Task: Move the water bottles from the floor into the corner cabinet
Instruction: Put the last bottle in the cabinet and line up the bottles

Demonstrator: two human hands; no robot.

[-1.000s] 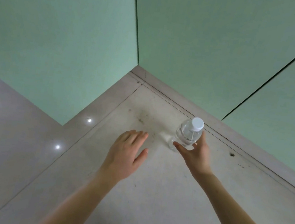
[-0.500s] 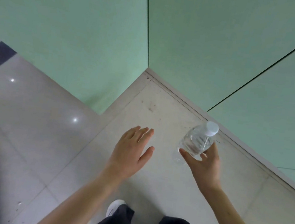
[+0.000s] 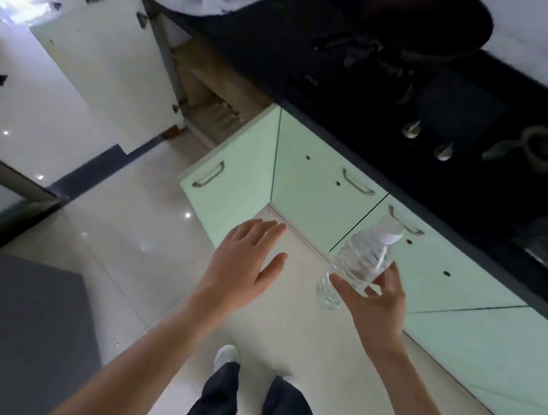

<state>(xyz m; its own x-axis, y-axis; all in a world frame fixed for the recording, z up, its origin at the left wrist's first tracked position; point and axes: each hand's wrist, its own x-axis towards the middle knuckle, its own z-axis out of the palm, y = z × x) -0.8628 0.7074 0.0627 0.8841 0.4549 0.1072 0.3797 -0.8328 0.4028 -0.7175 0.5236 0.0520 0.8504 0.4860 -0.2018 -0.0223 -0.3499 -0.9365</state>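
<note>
While you stand over the floor in the head view, your right hand is wrapped round the lower body of the water bottle, thumb on its left side and fingers on its right. The bottle is in the air and tilted, with its white cap up and to the right and its base down and to the left.

The open cabinet, beside its swung-out white door, lies well up and to the left of the bottle, past the inside corner of the green cabinet fronts. It looks like the target. Blurred clear shapes inside may be bottles.

Your left hand is empty, with fingers straight and slightly spread. It is nearer the opening, but the carry belongs to the right.

Half a second ago only the green fronts and the floor showed, and the bottle hung lower. Now the view has risen to take in the black counter and the opening. The grip is unchanged.
</note>
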